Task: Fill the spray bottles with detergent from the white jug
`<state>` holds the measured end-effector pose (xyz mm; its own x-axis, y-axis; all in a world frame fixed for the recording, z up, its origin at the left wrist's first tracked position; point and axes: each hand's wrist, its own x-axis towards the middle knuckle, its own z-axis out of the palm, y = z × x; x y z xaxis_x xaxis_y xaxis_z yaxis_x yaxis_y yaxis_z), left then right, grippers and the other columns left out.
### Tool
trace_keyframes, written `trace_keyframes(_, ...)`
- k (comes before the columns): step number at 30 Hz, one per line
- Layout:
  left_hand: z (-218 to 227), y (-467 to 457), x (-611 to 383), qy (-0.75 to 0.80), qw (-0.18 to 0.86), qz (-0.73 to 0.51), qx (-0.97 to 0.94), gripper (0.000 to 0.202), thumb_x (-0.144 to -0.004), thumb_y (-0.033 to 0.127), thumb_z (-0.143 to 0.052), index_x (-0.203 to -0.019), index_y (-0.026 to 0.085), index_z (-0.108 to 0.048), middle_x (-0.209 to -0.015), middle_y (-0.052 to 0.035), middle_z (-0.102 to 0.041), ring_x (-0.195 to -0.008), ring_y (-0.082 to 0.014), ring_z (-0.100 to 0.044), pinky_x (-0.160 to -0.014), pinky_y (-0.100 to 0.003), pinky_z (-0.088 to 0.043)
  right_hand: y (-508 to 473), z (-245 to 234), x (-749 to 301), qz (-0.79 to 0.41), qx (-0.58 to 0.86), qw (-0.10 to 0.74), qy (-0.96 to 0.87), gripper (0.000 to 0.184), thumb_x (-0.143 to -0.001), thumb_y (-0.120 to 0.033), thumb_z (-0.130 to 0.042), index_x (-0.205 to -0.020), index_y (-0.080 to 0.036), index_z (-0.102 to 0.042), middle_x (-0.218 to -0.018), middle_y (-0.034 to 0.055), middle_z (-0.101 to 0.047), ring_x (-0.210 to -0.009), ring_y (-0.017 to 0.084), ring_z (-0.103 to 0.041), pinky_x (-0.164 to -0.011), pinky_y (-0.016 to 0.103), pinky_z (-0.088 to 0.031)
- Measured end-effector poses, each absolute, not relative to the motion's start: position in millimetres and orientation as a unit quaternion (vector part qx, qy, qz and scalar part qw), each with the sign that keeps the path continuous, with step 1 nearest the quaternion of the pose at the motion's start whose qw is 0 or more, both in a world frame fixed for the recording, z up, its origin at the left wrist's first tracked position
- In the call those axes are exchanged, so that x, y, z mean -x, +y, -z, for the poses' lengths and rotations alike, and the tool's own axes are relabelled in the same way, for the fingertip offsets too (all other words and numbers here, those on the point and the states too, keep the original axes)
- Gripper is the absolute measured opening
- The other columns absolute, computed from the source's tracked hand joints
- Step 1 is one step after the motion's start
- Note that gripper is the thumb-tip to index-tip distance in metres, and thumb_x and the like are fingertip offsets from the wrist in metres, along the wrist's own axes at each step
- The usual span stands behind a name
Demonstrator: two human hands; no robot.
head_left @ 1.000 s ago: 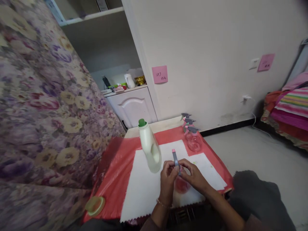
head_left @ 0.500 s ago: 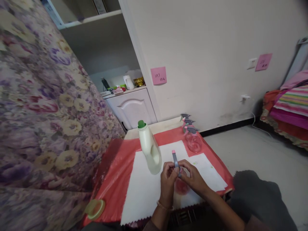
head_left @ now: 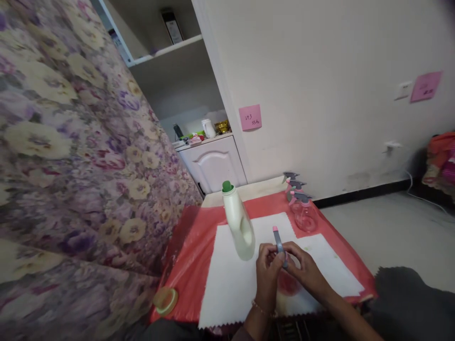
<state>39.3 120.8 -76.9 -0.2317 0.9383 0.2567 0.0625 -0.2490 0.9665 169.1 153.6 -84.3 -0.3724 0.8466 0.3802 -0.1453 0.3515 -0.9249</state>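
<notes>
Both my hands are closed around the top of a small clear spray bottle [head_left: 288, 285] that stands on white cloth near the table's front. Its grey trigger head [head_left: 278, 240], with a pink nozzle tip, points away from me. My left hand [head_left: 268, 267] grips the head from the left, thumb against its back. My right hand [head_left: 306, 266] pinches it from the right; fingers partly hide the collar. Left of my hands, a tall pale green jug [head_left: 239, 222] stands upright with its green spout uncovered. A translucent cap [head_left: 166, 301] lies at the front left.
Several spray bottles [head_left: 305, 220] with grey heads stand in a row at the right back. White cloths [head_left: 222, 279] cover part of the red tablecloth [head_left: 192, 241]. A floral curtain [head_left: 103, 199] borders the left; a wall and a cabinet [head_left: 218, 163] stand behind.
The view has shifted left, so everything appears further right. My hands stay on the spray bottle's head, with only slight finger movement. The jug and cap stay in place on the table.
</notes>
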Motion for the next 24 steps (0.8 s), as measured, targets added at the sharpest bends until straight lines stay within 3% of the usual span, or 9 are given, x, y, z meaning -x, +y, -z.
trace_keyframes(6,76.4,120.1,-40.2,0.503,0.356,-0.6,-0.511,0.025,-0.079,0.042,-0.067,-0.085,0.018,-0.066,-0.083,-0.0025,-0.057,-0.08,-0.0195,-0.054,-0.074,-0.03,-0.043,152.6,90.6,-164.5,-0.502,0.316,0.506,-0.627,0.034,-0.08,-0.051,-0.068,-0.095,-0.02,-0.062,-0.09,0.0049,-0.067,-0.09,0.026,-0.063,-0.085,0.039,-0.05)
trace_keyframes(12,79.6,121.1,-37.8,0.501,0.356,-0.599,-0.513,0.026,-0.078,0.044,-0.067,-0.084,0.019,-0.067,-0.084,-0.0031,-0.058,-0.082,-0.0205,-0.055,-0.077,-0.032,-0.044,154.8,85.8,-169.6,-0.5,0.267,0.487,-0.664,0.032,-0.086,-0.047,-0.062,-0.103,-0.02,-0.064,-0.106,0.0084,-0.067,-0.104,0.027,-0.061,-0.093,0.04,-0.048)
trace_keyframes(19,76.4,120.4,-38.0,0.504,0.349,-0.599,-0.515,0.025,-0.076,0.044,-0.069,-0.08,0.019,-0.066,-0.084,-0.0034,-0.058,-0.085,-0.0219,-0.056,-0.079,-0.033,-0.044,154.4,89.5,-165.4,-0.494,0.321,0.509,-0.627,0.032,-0.08,-0.051,-0.067,-0.09,-0.021,-0.062,-0.088,0.0047,-0.066,-0.088,0.025,-0.062,-0.086,0.04,-0.049)
trace_keyframes(24,71.2,119.7,-35.0,0.498,0.364,-0.597,-0.514,0.023,-0.079,0.042,-0.067,-0.083,0.019,-0.067,-0.087,-0.0038,-0.06,-0.085,-0.0219,-0.056,-0.079,-0.032,-0.045,153.8,78.5,-165.8,-0.523,0.27,0.494,-0.64,0.035,-0.079,-0.049,-0.068,-0.099,-0.02,-0.065,-0.099,0.0071,-0.068,-0.098,0.027,-0.063,-0.09,0.041,-0.049)
